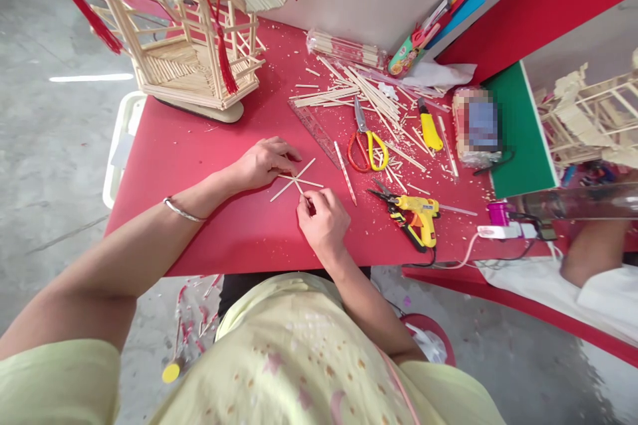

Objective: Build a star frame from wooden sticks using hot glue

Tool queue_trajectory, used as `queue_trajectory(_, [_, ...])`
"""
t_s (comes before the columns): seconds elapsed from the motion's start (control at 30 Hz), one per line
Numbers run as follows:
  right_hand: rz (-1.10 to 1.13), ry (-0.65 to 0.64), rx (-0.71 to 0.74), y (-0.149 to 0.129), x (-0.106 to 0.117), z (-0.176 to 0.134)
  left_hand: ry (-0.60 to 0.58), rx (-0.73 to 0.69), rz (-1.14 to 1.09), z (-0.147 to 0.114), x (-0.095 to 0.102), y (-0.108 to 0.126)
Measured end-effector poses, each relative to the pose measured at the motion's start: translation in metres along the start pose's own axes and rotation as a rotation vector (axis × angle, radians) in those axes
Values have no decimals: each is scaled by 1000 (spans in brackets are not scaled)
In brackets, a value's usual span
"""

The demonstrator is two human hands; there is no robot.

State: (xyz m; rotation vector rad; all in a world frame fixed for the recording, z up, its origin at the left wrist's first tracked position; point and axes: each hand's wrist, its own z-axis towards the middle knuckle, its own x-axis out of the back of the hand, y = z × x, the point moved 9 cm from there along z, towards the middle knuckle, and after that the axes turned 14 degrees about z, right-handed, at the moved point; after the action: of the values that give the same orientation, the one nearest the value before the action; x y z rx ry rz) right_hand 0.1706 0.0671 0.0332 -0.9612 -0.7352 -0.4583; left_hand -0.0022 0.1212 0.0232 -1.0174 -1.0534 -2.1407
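Observation:
Several thin wooden sticks cross at one middle point and form a small star (296, 179) on the red table. At its left side is my left hand (264, 163), with curled fingers closed at the end of one stick. My right hand (325, 218) pinches the end of another stick between thumb and finger at the near side of the star. A pencil (345, 172) and a clear ruler (316, 129) lie to the right of the star. Red and yellow scissors (367, 146) are beyond the pencil.
A wooden-stick pavilion model (199, 73) with red tassels stands at the back left. Loose sticks (369, 93), a yellow cutter (429, 129), pliers (399, 212) and a yellow glue gun (421, 216) lie to the right. Another person's arm (595, 249) shows at the far right.

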Motion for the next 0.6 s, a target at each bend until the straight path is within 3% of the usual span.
queue_trajectory(0.6, [-11,-18,-33,0,-7,5,-40,-20,63,0,6,12])
